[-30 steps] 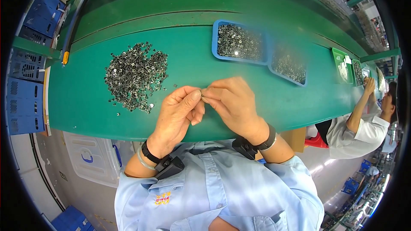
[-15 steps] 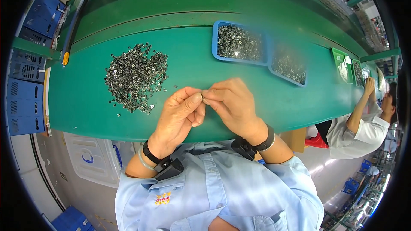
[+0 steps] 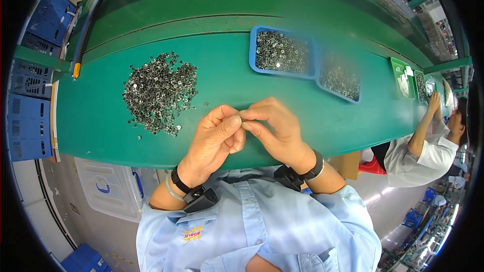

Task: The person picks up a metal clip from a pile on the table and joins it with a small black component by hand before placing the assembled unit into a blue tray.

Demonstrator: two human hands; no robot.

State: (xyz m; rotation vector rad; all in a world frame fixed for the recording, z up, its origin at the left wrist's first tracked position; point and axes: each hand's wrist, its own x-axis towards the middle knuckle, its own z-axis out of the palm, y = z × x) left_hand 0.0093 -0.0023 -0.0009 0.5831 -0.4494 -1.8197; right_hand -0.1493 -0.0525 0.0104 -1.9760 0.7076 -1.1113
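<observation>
Over the near part of the green table, my left hand and my right hand meet fingertip to fingertip. Both are closed in a pinch on one tiny dark metal part, mostly covered by the fingers. Left of my hands lies a loose pile of small shiny metal parts, silver and black. Beyond my right hand stands a blue tray holding many similar small parts. Joined or close to its right side is a second blue tray, partly blurred, also with small parts.
A green tray with white pieces stands at the far right, near a co-worker in a white top. Blue crates are stacked at the left. Below the table edge sits a clear lidded box. A raised green ledge runs along the back.
My hands have shifted slightly toward me, still pinched together. The right fingers have drawn in a little around the tiny part. The pile and trays stay as they were.
</observation>
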